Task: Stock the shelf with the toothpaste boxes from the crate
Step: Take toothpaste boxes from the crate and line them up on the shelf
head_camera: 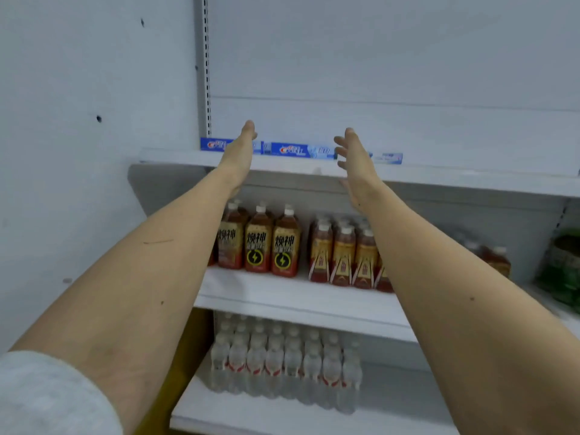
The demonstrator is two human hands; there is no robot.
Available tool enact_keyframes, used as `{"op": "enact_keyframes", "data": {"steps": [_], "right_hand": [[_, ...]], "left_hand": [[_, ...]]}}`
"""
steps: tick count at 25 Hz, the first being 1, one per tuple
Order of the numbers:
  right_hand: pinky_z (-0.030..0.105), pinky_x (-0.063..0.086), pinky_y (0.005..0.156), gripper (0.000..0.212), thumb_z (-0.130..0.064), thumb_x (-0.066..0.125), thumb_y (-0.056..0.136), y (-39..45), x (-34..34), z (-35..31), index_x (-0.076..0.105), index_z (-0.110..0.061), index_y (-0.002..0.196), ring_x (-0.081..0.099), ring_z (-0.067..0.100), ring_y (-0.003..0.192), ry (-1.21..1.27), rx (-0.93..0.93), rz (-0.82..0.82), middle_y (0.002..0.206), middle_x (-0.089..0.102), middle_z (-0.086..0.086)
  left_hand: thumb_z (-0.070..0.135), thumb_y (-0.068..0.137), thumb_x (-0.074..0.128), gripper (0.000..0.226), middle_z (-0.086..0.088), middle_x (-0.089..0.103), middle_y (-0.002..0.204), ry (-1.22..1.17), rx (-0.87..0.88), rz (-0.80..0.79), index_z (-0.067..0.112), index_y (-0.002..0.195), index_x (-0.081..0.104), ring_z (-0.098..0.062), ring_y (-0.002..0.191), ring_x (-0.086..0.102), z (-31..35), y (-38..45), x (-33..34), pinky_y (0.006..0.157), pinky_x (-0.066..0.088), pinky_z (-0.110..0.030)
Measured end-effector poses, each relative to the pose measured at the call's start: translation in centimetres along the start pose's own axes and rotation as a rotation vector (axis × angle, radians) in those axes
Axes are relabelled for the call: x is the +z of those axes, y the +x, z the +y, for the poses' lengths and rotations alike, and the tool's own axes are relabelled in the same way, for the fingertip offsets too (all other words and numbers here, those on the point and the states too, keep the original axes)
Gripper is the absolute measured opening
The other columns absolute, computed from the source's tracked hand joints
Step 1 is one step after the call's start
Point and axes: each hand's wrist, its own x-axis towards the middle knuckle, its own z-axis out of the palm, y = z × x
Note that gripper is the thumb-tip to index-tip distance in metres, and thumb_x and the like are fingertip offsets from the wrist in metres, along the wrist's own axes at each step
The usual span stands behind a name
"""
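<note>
Blue toothpaste boxes [301, 150] lie end to end in a row along the top shelf [455, 178], long faces turned outward. My left hand [241, 152] reaches up in front of the row's left part, fingers straight, holding nothing. My right hand [353, 155] is raised in front of the row's right part, fingers spread and empty. Each hand hides part of a box behind it. I cannot tell whether either hand touches the boxes. The crate is out of view.
Brown drink bottles [259, 246] and a second group of bottles [345, 252] stand on the middle shelf. Packs of clear water bottles [282, 362] fill the lower shelf. Green bottles [565, 268] sit at the far right. A white wall [78, 152] bounds the left.
</note>
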Motion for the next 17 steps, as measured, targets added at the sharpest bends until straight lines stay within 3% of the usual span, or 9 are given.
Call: {"op": "enact_keyframes", "data": {"steps": [4, 10, 17], "right_hand": [[0.047, 0.025, 0.114, 0.055, -0.053, 0.024, 0.103, -5.0, -0.7, 5.6, 0.047, -0.023, 0.143, 0.034, 0.023, 0.141, 0.096, 0.112, -0.032, 0.151, 0.043, 0.001], [0.051, 0.019, 0.119, 0.057, -0.054, 0.025, 0.102, -10.6, -1.3, 13.6, 0.043, -0.024, 0.147, 0.030, 0.019, 0.144, 0.134, 0.318, -0.090, 0.154, 0.040, -0.002], [0.050, 0.024, 0.116, 0.058, -0.054, 0.023, 0.103, -13.7, -0.9, 20.6, 0.041, -0.022, 0.148, 0.031, 0.023, 0.144, 0.090, 0.476, -0.109, 0.155, 0.037, 0.000]], "left_hand": [[0.061, 0.100, 0.016, 0.063, -0.004, 0.039, 0.154, -0.142, -0.111, -0.058, 0.028, 0.145, 0.044, -0.021, 0.145, 0.027, -5.0, -6.6, 1.9, 0.120, 0.013, -0.050], [0.063, 0.099, 0.017, 0.065, -0.004, 0.036, 0.155, -0.144, -0.339, -0.094, 0.027, 0.149, 0.039, -0.022, 0.148, 0.022, -13.0, -13.0, 5.0, 0.121, 0.009, -0.051], [0.063, 0.099, 0.016, 0.066, -0.006, 0.034, 0.156, -0.134, -0.506, -0.148, 0.027, 0.150, 0.036, -0.024, 0.148, 0.018, -20.5, -16.7, 7.2, 0.118, 0.008, -0.052]]}}
